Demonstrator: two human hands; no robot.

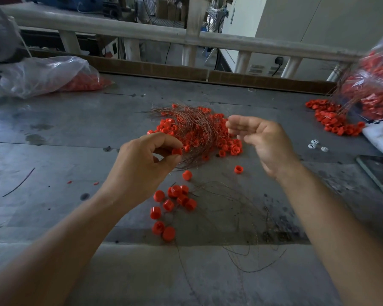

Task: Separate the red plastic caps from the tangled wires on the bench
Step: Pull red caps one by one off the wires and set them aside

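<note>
A heap of red plastic caps mixed with thin copper-coloured tangled wires [192,127] lies in the middle of the grey bench [64,133]. My left hand [146,160] pinches one red cap [177,151] between thumb and fingertips at the heap's near edge; wire strands run off it. My right hand [261,140] hovers over the heap's right side with fingers loosely curled, and a fine wire may run between them; I cannot tell. Several loose red caps [175,199] lie nearer to me, beside loose wire loops [241,217].
A clear plastic bag [47,74] with red caps lies at the back left. Another bag [376,85] spills caps and wires [332,118] at the right. A white device [378,135], small white pieces [316,145] and a dark tablet edge [376,171] sit at the right.
</note>
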